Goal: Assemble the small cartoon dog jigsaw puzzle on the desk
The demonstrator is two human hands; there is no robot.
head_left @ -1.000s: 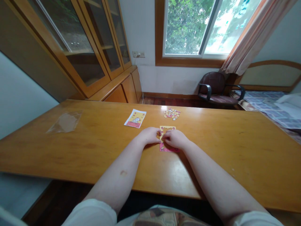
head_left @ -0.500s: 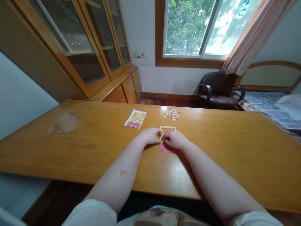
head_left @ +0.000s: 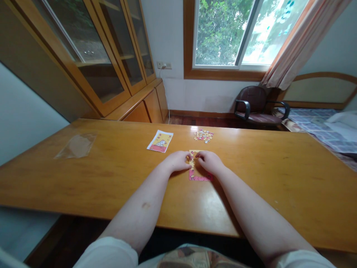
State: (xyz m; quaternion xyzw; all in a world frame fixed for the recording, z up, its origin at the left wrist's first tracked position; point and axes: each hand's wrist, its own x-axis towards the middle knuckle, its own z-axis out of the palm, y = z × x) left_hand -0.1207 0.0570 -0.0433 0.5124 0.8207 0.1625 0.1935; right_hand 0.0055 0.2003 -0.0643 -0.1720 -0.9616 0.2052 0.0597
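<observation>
A jigsaw puzzle lies flat on the table in front of me, its yellow and pink border joined around a bare middle where wood shows. My left hand rests at the puzzle's left edge, thumb and fingers apart, with the fingertips touching the border. Over the upper right part of the puzzle is my right hand, covering its right side. Its fingers are bent together and point at the left border; whether a piece is between them is too small to see. Beyond the puzzle sits a pile of loose puzzle pieces.
A yellow and pink picture card lies left of the pile. Farther left is a clear plastic bag on the wooden table. Behind the table stand a glass-door cabinet, an office chair and a bed.
My right hand has shifted slightly up and right, away from the left border, uncovering more of the puzzle's bare middle. My left hand stays at the left edge.
</observation>
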